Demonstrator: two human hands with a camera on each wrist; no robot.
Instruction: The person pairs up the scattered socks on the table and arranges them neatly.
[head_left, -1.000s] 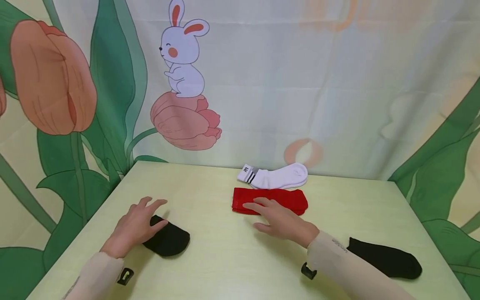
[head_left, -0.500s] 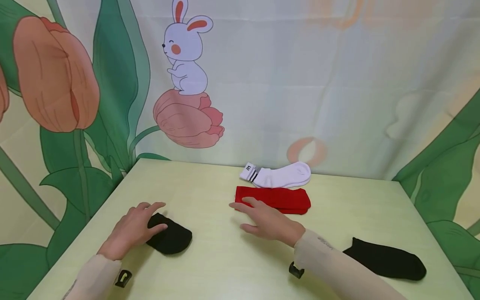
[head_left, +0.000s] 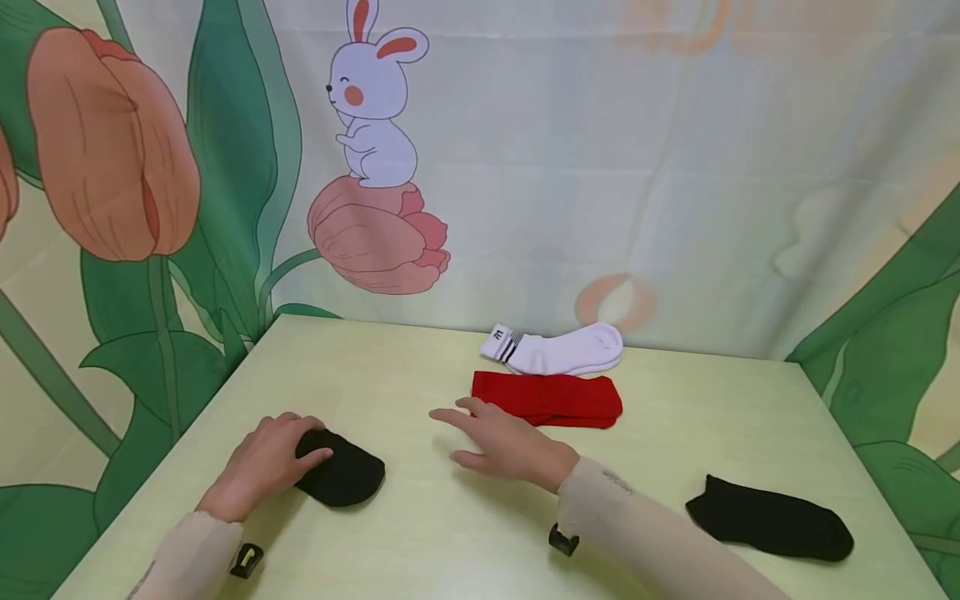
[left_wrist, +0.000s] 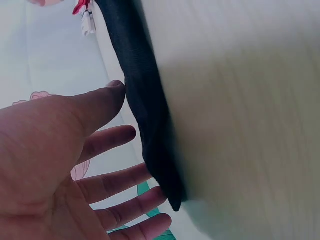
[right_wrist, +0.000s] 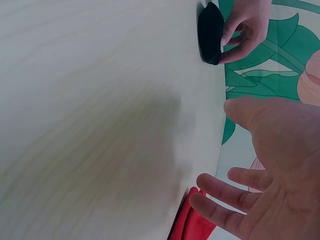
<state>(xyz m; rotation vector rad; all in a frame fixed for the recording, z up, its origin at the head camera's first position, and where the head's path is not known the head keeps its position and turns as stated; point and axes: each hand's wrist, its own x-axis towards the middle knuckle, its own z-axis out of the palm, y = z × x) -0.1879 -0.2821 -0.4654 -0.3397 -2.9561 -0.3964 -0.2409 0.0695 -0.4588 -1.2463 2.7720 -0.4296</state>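
Note:
A black sock lies on the left of the table. My left hand rests over its left end, thumb against the upper face and fingertips at the edge. In the left wrist view those fingers look fairly straight beside the sock. My right hand hovers above the middle of the table, fingers spread, holding nothing. Just behind it lies a folded pair of red socks, its left end partly overlapped by the fingers in the head view.
White socks with dark stripes lie behind the red pair, by the backdrop. Another black sock is at the right, beyond the right sleeve. The pale table meets the printed cloth at its back edge.
My right hand has moved left and slightly toward me, off most of the red socks. My left hand has lowered onto the black sock, its fingers bending down at the edge.

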